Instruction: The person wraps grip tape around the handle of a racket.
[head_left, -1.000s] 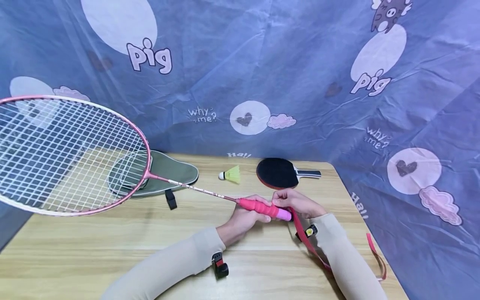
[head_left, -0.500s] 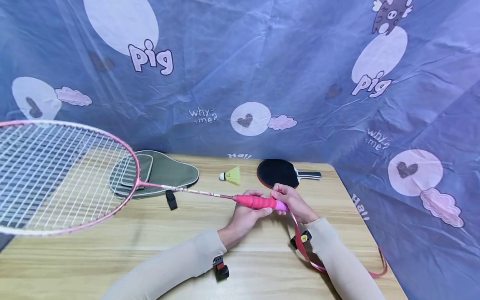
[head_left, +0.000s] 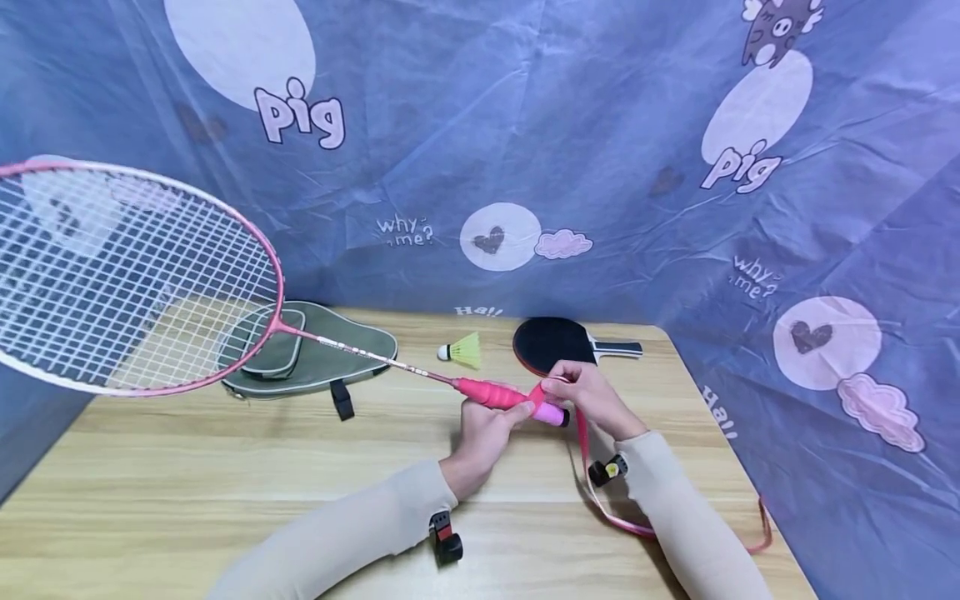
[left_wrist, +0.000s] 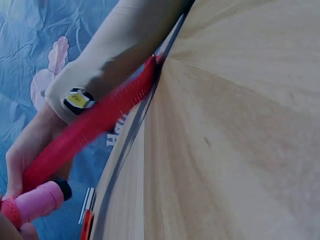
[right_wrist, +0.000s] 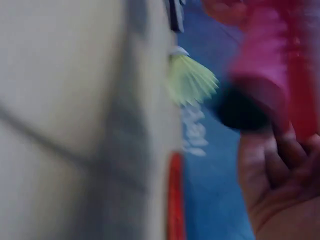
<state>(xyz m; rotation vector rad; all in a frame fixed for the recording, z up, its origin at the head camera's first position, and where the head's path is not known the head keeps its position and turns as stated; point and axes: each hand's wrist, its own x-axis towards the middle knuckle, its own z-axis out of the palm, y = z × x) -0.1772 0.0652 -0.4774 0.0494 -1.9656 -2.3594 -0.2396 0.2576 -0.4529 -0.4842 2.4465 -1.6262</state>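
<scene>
One curled left hand [head_left: 482, 433] grips the pink-and-white stringed badminton racket [head_left: 280, 326] by its red-wrapped handle [head_left: 483, 392] above the pale wood-grained table [head_left: 187, 483], right hand [head_left: 592, 398] pinching long red tape [left_wrist: 95, 124] (much dangling) that could gap or wrinkle if tension slackens.

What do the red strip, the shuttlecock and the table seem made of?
Red strip: probably soft synthetic, faintly shiny, hanging in a limp curve.
Shuttlecock: mostly plastic, perhaps, matte yellow with ribs fanning out.
Table: wood or wood-look laminate, soft sheen, pale grain.
</scene>
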